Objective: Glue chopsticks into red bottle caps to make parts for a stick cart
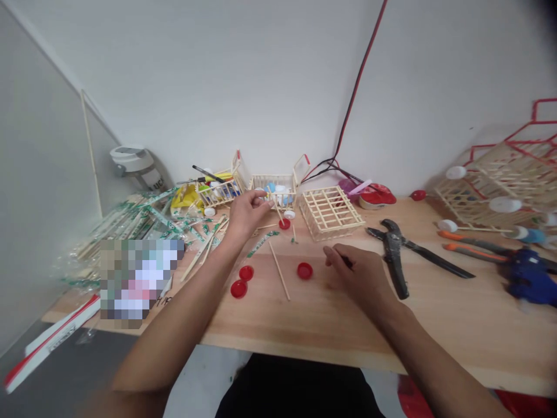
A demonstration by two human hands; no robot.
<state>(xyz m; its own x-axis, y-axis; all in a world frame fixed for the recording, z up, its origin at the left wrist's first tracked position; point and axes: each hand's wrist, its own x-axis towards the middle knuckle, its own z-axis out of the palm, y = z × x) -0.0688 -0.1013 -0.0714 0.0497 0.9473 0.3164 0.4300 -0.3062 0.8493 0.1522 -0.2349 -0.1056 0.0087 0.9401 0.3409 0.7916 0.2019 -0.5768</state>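
My left hand [249,216] reaches over the middle of the table, its fingers pinched at a thin wooden stick [279,215]. The stick's lower end is at a red bottle cap [284,224]. Just behind are a small stick-built basket [273,181] with white and blue caps in it and a white cap [289,215]. My right hand [359,271] is closed low over the table, with a small dark spot between its curled fingers that I cannot make out. Left of it lie another red cap [304,270] and a loose stick [279,270]. Between the hands stands a slatted stick box [331,213].
Pliers [394,255], orange-handled pliers [472,242] and a blue tool [533,276] lie right. A large stick-built frame [487,180] stands behind them. Wrapped sticks [117,226], a blurred-out flat object [139,281] and a lidded cup [138,168] are left. Two red caps [242,281] lie in front.
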